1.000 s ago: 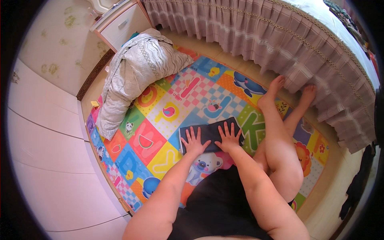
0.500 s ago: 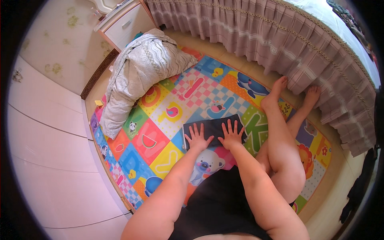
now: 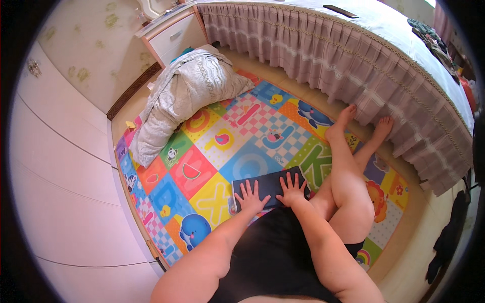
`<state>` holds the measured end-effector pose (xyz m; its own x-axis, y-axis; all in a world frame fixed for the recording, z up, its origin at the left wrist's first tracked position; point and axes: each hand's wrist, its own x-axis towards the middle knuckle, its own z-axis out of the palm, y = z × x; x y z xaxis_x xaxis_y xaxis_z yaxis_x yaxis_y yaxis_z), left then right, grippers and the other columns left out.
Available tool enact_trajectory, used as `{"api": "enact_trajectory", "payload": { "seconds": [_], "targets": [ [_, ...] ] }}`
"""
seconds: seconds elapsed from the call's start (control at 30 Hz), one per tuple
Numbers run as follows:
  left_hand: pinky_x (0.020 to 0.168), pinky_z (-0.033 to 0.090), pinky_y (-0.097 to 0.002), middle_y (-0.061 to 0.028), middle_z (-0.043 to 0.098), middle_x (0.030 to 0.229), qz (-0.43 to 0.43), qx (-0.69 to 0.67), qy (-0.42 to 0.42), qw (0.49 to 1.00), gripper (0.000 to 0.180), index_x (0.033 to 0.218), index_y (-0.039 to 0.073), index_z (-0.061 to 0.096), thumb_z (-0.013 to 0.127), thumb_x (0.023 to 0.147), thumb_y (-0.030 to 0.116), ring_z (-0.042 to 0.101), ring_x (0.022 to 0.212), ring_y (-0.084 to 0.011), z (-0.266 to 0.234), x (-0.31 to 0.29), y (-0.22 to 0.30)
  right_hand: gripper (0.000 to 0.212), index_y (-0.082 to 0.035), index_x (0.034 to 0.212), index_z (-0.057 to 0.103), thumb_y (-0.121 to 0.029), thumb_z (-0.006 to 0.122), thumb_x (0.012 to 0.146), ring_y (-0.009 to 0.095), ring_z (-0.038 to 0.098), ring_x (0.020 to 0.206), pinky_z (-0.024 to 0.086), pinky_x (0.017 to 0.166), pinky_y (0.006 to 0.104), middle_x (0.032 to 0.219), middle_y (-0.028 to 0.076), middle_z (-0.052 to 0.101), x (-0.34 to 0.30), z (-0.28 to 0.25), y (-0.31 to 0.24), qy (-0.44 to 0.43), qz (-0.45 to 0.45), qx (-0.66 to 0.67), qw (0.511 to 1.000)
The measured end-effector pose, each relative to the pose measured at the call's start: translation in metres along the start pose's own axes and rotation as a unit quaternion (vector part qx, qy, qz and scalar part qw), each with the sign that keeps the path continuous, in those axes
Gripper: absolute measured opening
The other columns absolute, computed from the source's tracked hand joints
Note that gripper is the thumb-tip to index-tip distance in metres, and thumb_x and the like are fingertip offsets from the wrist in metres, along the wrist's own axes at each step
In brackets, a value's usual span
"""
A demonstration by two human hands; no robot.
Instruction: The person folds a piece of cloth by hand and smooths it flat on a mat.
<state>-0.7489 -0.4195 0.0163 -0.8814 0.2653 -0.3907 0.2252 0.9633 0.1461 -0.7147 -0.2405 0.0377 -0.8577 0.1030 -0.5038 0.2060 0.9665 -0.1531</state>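
Note:
A flat, dark rectangular piece that looks like folded cloth (image 3: pixel 269 186) lies on the colourful play mat (image 3: pixel 209 199), just in front of my body. On its left half rests my left hand (image 3: pixel 251 197), palm down with the fingers spread. My right hand (image 3: pixel 292 190) presses flat on its right half, fingers also apart. Between the hands a strip of the dark surface shows. Its near edge is partly hidden by my hands and my black clothing (image 3: pixel 273 252).
A crumpled pale quilt (image 3: pixel 177 96) is heaped on the mat's far left, by a white bedside cabinet (image 3: pixel 177 38). My bare legs (image 3: pixel 348 182) stretch to the right toward a bed with a pleated skirt (image 3: pixel 323 70). White panels (image 3: pixel 65 177) line the left side.
The dark cloth and both hands have come nearer to my body, uncovering a blue square of the mat beyond. The view has shifted so that more of the bed shows.

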Motion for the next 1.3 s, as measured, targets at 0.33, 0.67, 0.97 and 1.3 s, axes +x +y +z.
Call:
{"api": "enact_trajectory", "payload": {
  "seconds": [0.33, 0.67, 0.97, 1.3],
  "targets": [
    [0.104, 0.0, -0.0679, -0.0155, -0.006, 0.154, -0.024, -0.004, 0.019, 1.0, 0.092, 0.149, 0.019, 0.004, 0.038, 0.082, 0.071, -0.008, 0.141, -0.0384, 0.016, -0.029, 0.004, 0.083, -0.025, 0.149, 0.003, -0.062, 0.043, 0.086, 0.04, -0.013, 0.14, -0.002, 0.104, 0.0678, 0.153, 0.013, -0.014, -0.023, 0.0, -0.005, -0.049, 0.012, -0.024, 0.998],
    [0.103, -0.001, -0.0688, -0.016, -0.007, 0.154, -0.012, 0.012, 0.037, 0.999, 0.094, 0.149, 0.02, 0.005, 0.042, 0.08, 0.072, -0.011, 0.14, -0.0389, -0.006, 0.03, 0.01, 0.085, -0.026, 0.149, 0.005, -0.064, 0.045, 0.084, 0.041, -0.013, 0.14, -0.001, 0.103, 0.0678, 0.154, 0.012, -0.014, 0.021, -0.011, 0.007, 0.022, -0.003, 0.003, 1.0],
    [0.104, -0.002, -0.0674, -0.0143, -0.007, 0.154, 0.023, 0.015, 0.039, 0.999, 0.095, 0.149, 0.021, 0.007, 0.042, 0.078, 0.074, -0.011, 0.141, -0.0371, -0.035, 0.103, 0.015, 0.082, -0.027, 0.149, 0.011, -0.063, 0.046, 0.083, 0.039, -0.009, 0.141, 0.0, 0.104, 0.0677, 0.155, 0.01, -0.01, 0.074, -0.04, 0.016, 0.063, 0.028, 0.04, 0.997],
    [0.105, -0.001, -0.0664, -0.013, -0.007, 0.155, 0.007, 0.014, 0.01, 1.0, 0.095, 0.149, 0.022, 0.004, 0.039, 0.078, 0.075, -0.009, 0.141, -0.0362, -0.058, 0.124, 0.03, 0.078, -0.03, 0.148, 0.013, -0.063, 0.044, 0.085, 0.035, -0.007, 0.142, 0.0, 0.106, 0.0655, 0.156, 0.004, -0.006, 0.091, -0.048, 0.02, 0.098, 0.047, 0.047, 0.993]
  ]
}}
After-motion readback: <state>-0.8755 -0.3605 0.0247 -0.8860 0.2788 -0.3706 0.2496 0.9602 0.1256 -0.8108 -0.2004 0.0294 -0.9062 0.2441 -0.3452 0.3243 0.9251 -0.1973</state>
